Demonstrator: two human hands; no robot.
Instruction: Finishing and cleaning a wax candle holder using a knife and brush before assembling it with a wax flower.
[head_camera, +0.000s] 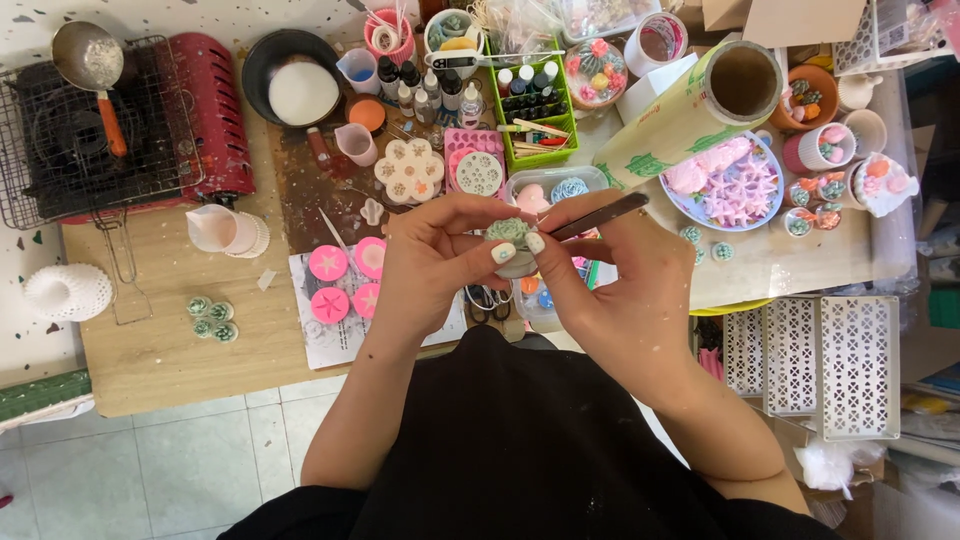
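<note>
My left hand (430, 262) grips a small white pot topped with a pale green succulent-shaped piece (509, 232), held above the wooden table's (170, 340) front edge. My right hand (615, 285) pinches a pair of dark metal tweezers (600, 216), whose tip reaches the green piece from the right. Both hands meet over the middle of the table. Three round pink pieces (345, 280) lie on a printed sheet just left of my left hand.
A red stove with a wire rack (110, 130) and ladle stands far left. Behind my hands lie flower moulds (410, 170), small bottles in a green tray (535, 105), a plate of pink stars (735, 185), a cardboard roll (700, 110). White lattice trays (820, 365) stand right.
</note>
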